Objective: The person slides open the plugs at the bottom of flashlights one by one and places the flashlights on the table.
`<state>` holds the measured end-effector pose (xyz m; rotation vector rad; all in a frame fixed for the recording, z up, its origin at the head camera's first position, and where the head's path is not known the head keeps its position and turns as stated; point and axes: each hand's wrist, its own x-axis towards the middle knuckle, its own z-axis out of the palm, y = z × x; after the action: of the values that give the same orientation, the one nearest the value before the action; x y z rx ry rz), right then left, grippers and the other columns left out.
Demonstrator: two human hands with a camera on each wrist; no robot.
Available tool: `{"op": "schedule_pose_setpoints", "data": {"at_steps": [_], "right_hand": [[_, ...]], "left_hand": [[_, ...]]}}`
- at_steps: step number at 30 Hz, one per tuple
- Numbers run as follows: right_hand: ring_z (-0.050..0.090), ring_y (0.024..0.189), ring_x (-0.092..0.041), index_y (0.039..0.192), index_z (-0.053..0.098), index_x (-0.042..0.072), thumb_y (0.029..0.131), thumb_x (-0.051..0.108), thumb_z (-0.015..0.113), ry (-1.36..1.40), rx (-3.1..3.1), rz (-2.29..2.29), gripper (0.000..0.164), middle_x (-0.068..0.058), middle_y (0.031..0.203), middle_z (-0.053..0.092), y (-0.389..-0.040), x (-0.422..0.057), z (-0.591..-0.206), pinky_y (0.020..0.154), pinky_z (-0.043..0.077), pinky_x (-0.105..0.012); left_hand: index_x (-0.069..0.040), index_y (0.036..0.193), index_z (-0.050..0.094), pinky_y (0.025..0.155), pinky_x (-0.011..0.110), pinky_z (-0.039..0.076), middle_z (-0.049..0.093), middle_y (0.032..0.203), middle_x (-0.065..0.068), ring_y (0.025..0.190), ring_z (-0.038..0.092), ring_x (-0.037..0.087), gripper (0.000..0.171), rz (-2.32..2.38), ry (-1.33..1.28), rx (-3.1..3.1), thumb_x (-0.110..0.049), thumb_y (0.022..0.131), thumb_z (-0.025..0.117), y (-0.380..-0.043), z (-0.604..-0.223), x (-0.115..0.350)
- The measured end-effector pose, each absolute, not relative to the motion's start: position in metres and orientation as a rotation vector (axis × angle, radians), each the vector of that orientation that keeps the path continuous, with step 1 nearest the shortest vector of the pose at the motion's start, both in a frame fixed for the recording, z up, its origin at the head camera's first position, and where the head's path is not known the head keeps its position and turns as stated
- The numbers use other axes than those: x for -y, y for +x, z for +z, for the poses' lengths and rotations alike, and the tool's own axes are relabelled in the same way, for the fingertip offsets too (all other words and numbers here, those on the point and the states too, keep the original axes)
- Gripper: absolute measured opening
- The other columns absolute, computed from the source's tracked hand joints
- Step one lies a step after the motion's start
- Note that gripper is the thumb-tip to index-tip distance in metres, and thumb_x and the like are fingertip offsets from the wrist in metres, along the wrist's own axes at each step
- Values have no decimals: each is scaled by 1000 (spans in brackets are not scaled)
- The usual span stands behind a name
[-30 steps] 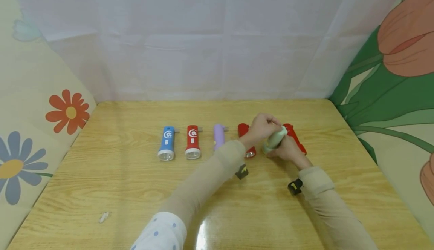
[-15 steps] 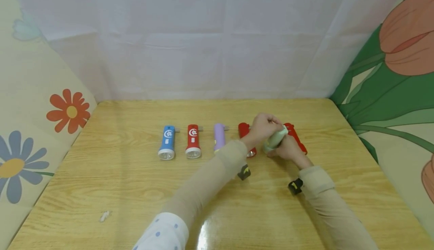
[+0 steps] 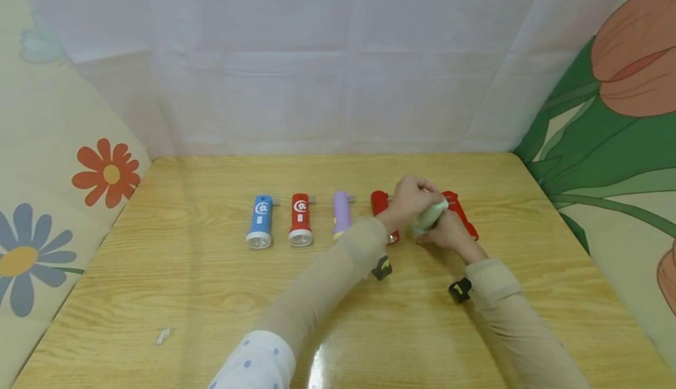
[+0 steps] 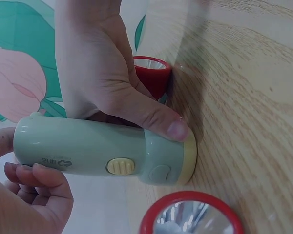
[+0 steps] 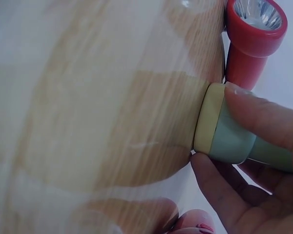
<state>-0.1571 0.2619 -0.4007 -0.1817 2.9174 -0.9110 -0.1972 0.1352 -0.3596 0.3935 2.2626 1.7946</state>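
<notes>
A pale green flashlight [image 3: 429,216] with a cream rim stands tilted, head down on the table, between my hands. My right hand [image 3: 449,232] grips it around the head end; in the right wrist view the thumb [image 5: 263,114] lies along its side, with fingers beneath. At the tail end, my left hand [image 3: 413,200] pinches the flashlight with thumb and curled fingers. The left wrist view shows its cream slide switch [image 4: 121,166] facing the camera. A red flashlight [image 3: 379,203] lies just left of it, partly behind my left hand. Another red flashlight [image 3: 462,217] lies to its right.
Further left, a purple flashlight [image 3: 341,208], a red flashlight with white rim [image 3: 300,217] and a blue flashlight [image 3: 260,217] lie in a row, plugs out to the side. A whitish mark [image 3: 163,336] is on the wooden table [image 3: 222,307] near the front left.
My left wrist has shifted very slightly to the right. Both hands keep their hold on the green flashlight, and the other flashlights have not moved.
</notes>
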Motion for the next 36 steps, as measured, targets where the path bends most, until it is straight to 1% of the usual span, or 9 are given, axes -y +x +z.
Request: {"op": "schedule_pose_setpoints", "data": {"at_steps": [4, 9, 16, 21, 28, 32, 36], "right_hand": [[54, 94, -42, 114, 46, -16, 65, 11, 80, -179, -2907, -897, 66, -30, 101, 57, -158, -262, -400, 81, 43, -51], [52, 99, -43, 121, 42, -16, 67, 13, 80, -167, -2880, -896, 72, -31, 107, 55, -158, -262, -399, 83, 42, -52], [55, 93, -41, 114, 47, -16, 64, 11, 80, -206, -2912, -909, 66, -29, 99, 58, -158, -262, -400, 80, 43, -51], [55, 91, -39, 111, 49, -15, 63, 13, 81, -209, -2911, -920, 64, -27, 98, 59, -157, -264, -399, 79, 44, -50], [57, 87, -36, 106, 52, -14, 61, 13, 81, -223, -2919, -921, 60, -25, 93, 61, -154, -265, -398, 76, 46, -48], [57, 84, -35, 106, 52, -14, 60, 13, 81, -246, -2926, -923, 61, -24, 91, 61, -153, -265, -397, 74, 47, -47], [58, 81, -33, 104, 53, -14, 61, 14, 81, -251, -2932, -904, 59, -23, 88, 62, -152, -265, -396, 70, 47, -46]], "left_hand": [[-6, 76, 70, 55, 19, 44, 61, 68, -4, 61, 52, 9, 4, 1813, 416, -2252, -9, 76, 71, -196, -359, -134], [-4, 79, 69, 53, 19, 42, 59, 63, -2, 55, 48, 8, 4, 1843, 500, -2194, -8, 77, 69, -198, -361, -130], [-7, 79, 69, 53, 18, 39, 58, 61, -2, 54, 44, 8, 6, 1803, 537, -2178, -13, 80, 69, -204, -366, -130], [-7, 81, 70, 48, 18, 35, 51, 54, -3, 49, 39, 7, 6, 1806, 513, -2188, -14, 79, 70, -206, -366, -130], [-2, 82, 69, 49, 17, 38, 54, 56, -5, 52, 44, 5, 9, 1868, 490, -2134, -9, 78, 71, -210, -368, -131], [-2, 83, 69, 44, 17, 36, 50, 53, -4, 48, 42, 5, 9, 1885, 482, -2119, -9, 78, 70, -211, -369, -131], [-1, 84, 68, 43, 17, 35, 49, 52, -4, 47, 41, 6, 9, 1904, 453, -2101, -8, 79, 69, -211, -369, -130]]}}
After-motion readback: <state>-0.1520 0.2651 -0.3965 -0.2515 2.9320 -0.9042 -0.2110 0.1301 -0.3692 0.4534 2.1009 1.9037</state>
